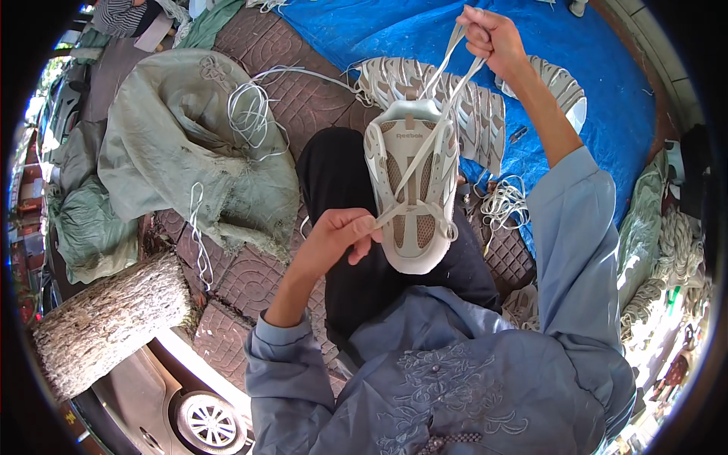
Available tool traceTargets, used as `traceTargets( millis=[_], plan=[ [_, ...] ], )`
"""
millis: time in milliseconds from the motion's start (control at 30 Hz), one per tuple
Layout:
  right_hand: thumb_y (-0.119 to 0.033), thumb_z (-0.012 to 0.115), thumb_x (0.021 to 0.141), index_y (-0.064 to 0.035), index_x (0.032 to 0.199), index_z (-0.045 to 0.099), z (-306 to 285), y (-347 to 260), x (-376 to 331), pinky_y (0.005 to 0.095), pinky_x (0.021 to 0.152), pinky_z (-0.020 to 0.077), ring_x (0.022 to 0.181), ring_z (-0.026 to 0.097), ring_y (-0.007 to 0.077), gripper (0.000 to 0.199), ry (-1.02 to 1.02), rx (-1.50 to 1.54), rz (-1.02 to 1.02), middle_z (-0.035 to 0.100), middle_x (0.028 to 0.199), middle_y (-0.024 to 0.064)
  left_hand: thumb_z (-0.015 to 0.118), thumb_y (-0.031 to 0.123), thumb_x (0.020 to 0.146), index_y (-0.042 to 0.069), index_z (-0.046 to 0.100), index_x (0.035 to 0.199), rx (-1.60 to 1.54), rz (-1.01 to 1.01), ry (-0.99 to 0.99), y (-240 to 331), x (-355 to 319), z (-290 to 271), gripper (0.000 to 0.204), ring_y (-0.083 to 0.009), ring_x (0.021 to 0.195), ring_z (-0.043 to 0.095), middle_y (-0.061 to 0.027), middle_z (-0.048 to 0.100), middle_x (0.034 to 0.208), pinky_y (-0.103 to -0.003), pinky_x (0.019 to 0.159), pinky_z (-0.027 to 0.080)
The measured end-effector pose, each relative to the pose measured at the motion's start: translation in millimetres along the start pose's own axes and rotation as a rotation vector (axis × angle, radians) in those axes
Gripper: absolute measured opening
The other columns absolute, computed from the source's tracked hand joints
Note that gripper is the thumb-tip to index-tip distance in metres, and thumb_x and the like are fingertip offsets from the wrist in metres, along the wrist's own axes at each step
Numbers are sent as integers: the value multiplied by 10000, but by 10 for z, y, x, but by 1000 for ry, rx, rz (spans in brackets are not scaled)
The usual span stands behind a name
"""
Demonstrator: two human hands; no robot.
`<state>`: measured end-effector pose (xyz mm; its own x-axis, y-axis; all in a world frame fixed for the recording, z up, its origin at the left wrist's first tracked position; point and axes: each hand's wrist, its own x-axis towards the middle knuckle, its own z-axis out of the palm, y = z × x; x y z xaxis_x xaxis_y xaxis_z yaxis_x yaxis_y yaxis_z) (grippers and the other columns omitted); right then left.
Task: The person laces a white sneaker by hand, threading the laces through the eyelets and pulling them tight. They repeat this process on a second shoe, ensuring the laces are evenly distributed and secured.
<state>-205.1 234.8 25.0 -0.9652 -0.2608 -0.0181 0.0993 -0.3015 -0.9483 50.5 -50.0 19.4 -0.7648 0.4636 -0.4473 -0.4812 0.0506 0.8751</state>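
A beige and white sneaker upper [409, 152] rests across my lap, its toe pointing toward me. My right hand [491, 36] is raised at the far right, closed around a flat cream shoelace [431, 140] that stretches taut up from the shoe. My left hand [350, 233] is beside the toe end, thumb and forefinger pinching the lace where it leaves the lower eyelets. The lace crosses the tongue near the toe, and a small loop of it hangs by the right side of the toe.
Several matching shoe uppers [462, 114] lie nested in rows on a blue tarp [334, 30]. White lace bundles [506, 203] lie on the right. On the left are a grey-green sack [174, 136] with tangled cord [252, 114] on it, and a tree trunk [114, 318].
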Motion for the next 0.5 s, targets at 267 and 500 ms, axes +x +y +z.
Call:
traceTargets(
  millis=[267, 500],
  plan=[
    [-138, 491, 840, 44, 721, 534, 131, -36, 25, 229, 328, 187, 339, 239, 71, 222, 15, 15, 147, 319, 440, -21, 571, 151, 807, 17, 608, 846, 288, -43, 82, 215, 152, 143, 143, -55, 479, 497, -3, 530, 644, -182, 439, 380],
    [-248, 511, 868, 20, 794, 550, 218, 14, -33, 209, 353, 152, 363, 189, 36, 280, -84, -153, 24, 272, 473, -49, 592, 87, 783, 23, 616, 857, 175, -165, -27, 240, 314, 95, 101, -41, 536, 513, -5, 552, 691, -157, 471, 378]
  ],
)
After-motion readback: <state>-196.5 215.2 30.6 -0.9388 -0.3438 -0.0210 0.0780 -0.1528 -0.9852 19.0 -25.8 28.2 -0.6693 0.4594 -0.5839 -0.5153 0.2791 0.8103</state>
